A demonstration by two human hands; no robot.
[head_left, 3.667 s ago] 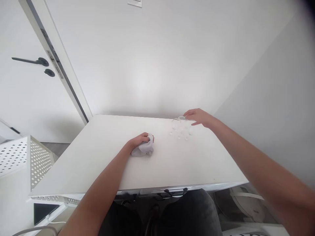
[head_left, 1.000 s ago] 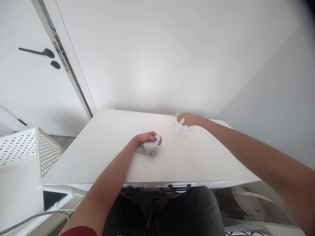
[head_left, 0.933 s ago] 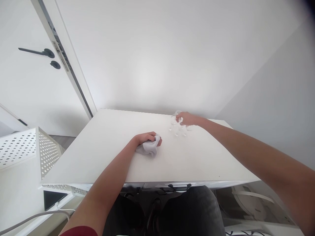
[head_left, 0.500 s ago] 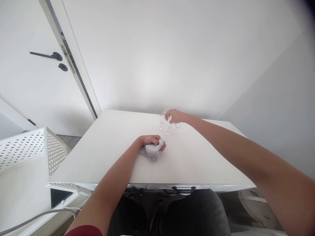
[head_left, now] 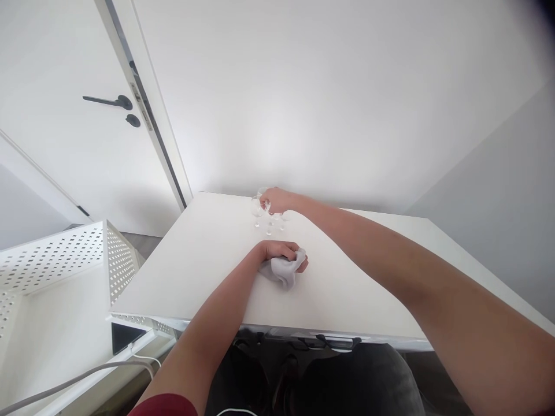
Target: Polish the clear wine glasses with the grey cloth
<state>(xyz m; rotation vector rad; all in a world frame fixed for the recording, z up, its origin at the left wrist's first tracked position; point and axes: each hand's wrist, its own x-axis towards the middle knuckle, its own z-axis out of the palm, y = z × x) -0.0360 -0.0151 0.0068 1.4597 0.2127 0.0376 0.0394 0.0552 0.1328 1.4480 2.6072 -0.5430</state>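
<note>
My left hand point(head_left: 284, 254) rests on the near middle of the white tabletop point(head_left: 191, 260). Its fingers are wrapped round a crumpled pale grey cloth point(head_left: 281, 270), which touches the surface. Further back, near the wall, my right hand point(head_left: 276, 200) is closed on a clear glassy object point(head_left: 258, 206). Rounded transparent walls show left of the fingers, and several small clear knobs show below. The hand hides part of this object, so its exact kind cannot be made out, nor whether it touches the tabletop.
A white wall point(head_left: 303, 104) stands behind the table. To the left are a white door point(head_left: 56, 144) with a dark handle point(head_left: 106, 101) and a white perforated rack point(head_left: 119, 260). A grey cable point(head_left: 87, 370) runs at lower left; dark handles point(head_left: 338, 342) sit under the front edge.
My right hand has moved left along the back of the table with the clear object. My left hand and the cloth stay at nearly the same spot, while the camera view has shifted slightly.
</note>
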